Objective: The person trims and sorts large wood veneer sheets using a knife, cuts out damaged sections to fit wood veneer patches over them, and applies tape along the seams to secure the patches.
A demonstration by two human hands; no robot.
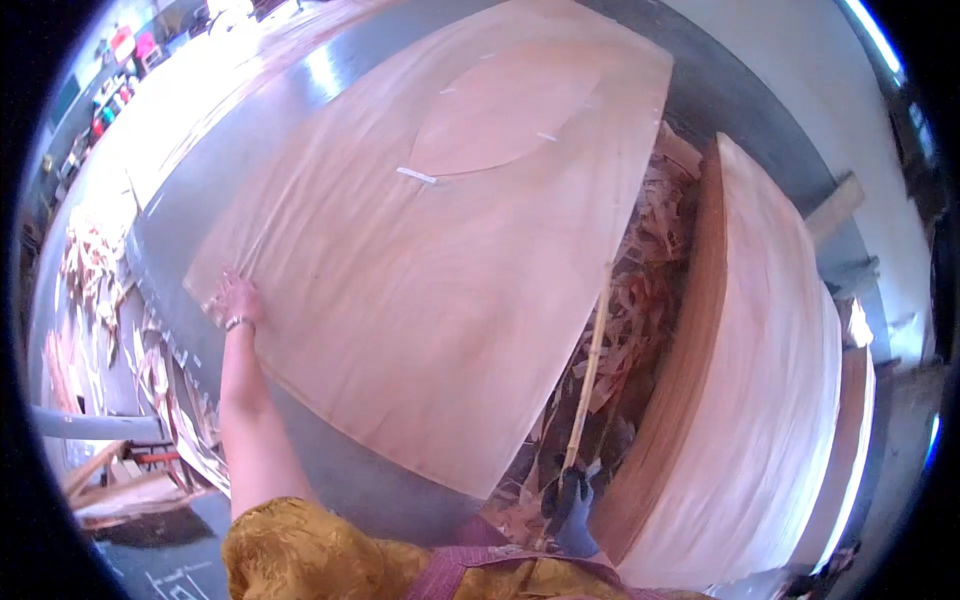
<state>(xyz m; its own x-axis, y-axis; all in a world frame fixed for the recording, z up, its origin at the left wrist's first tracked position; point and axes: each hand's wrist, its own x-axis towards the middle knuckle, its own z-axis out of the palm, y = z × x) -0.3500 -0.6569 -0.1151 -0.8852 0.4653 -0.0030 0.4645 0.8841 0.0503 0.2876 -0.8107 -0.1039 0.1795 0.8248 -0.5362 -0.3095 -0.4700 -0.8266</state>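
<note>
Gripped in the right hand (570, 490) is a pale stick (592, 370), while the left hand (238, 300) lies open on a wooden sheet (430, 290).

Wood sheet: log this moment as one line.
left hand: on wood sheet, near corner | right hand: gripping stick | wood sheet: on table | oval piece: tape at edge | stacked sheets: at right

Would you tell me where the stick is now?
In the head view, the stick is right of centre, over the scraps between the sheet and the stack, its near end at the right hand.
</note>
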